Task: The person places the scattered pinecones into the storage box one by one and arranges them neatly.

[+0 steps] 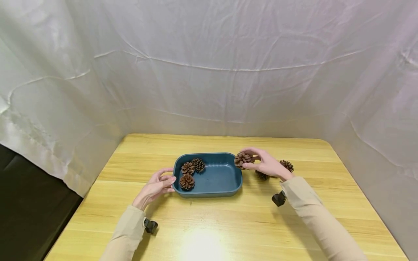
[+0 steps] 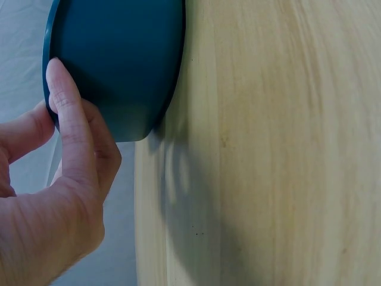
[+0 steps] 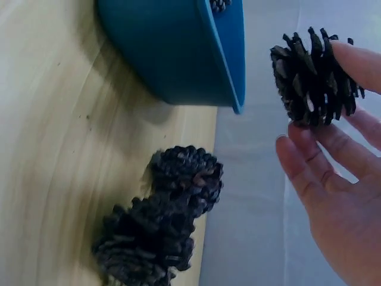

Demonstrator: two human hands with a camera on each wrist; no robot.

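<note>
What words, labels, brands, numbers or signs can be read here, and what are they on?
None can be read. The blue tray, the pine cones, the wooden table and the pale curtain show no lettering in these views. Any marks on the black wrist devices are too small to tell.

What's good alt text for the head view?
A person's right hand holds a pine cone near the right end of a blue tray, while the left hand grips the other end. Three pine cones sit in the tray; others lie on the wooden table to the right.
</note>
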